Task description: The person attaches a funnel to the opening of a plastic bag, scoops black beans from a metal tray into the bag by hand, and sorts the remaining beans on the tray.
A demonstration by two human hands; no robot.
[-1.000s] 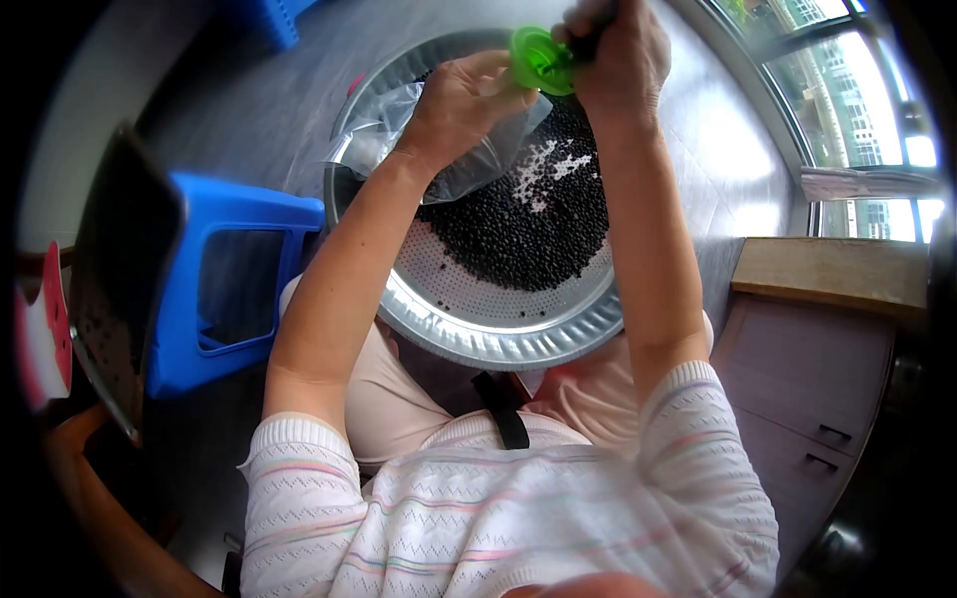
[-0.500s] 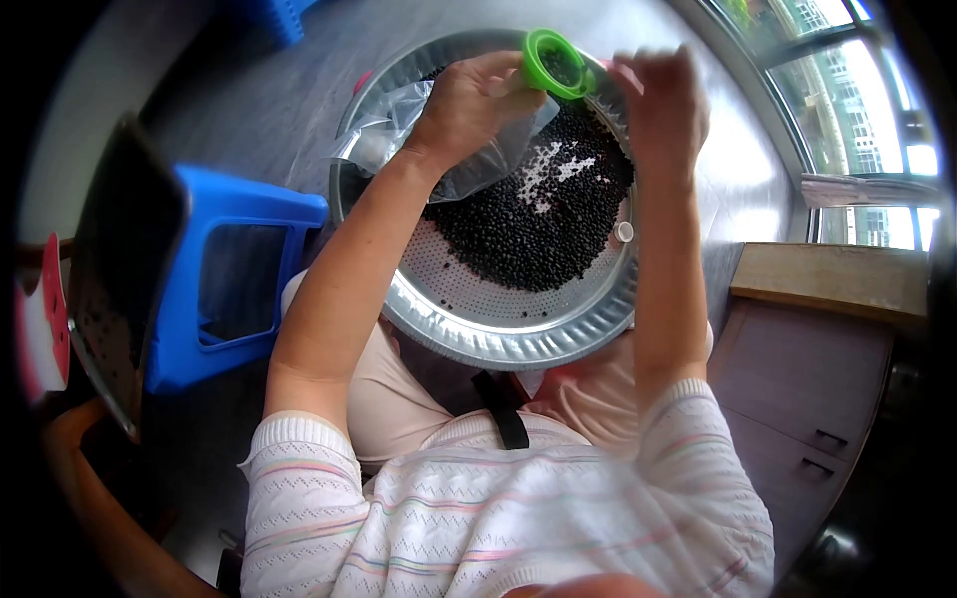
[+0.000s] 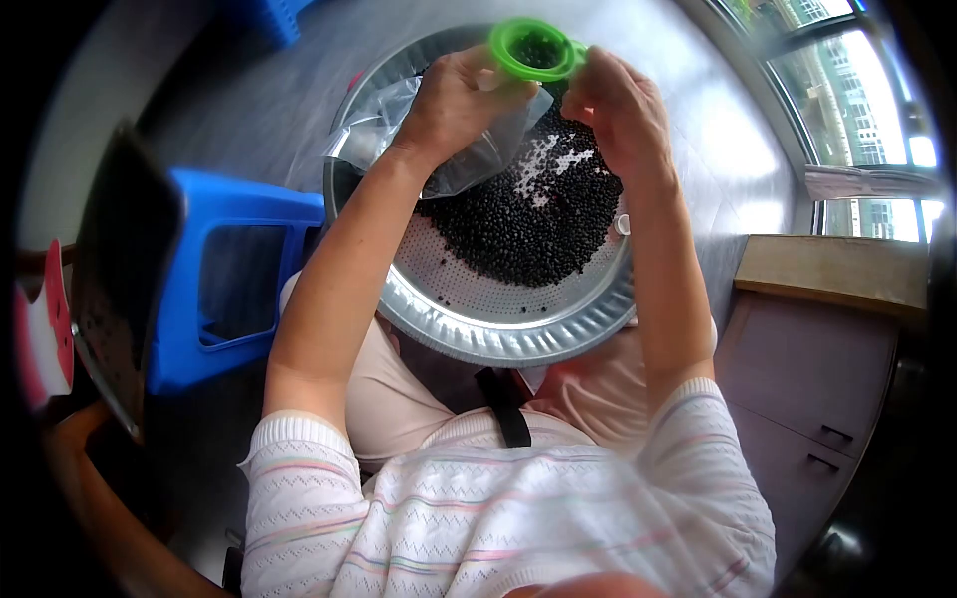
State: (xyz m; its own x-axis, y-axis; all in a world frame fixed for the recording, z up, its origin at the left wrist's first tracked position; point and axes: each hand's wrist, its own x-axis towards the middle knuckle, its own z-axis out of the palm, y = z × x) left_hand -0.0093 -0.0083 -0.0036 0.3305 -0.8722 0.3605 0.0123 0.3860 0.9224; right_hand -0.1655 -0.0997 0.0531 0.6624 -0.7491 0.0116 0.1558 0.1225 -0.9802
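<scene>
Looks only partway to me: loads of black beans (image 3: pixel 523 234) are still lying in the perforated metal basin (image 3: pixel 498 337). The left hand (image 3: pixel 454 112) is gripping a green funnel (image 3: pixel 505 62) over the far side, with something dark sitting inside. The right hand's (image 3: pixel 626 118) fingers are resting curled just beside it; can't tell if they're pinching anything. A clear plastic bag (image 3: pixel 471 169) is covering some beans, and a blue stool (image 3: pixel 181 289) is standing to the left.
</scene>
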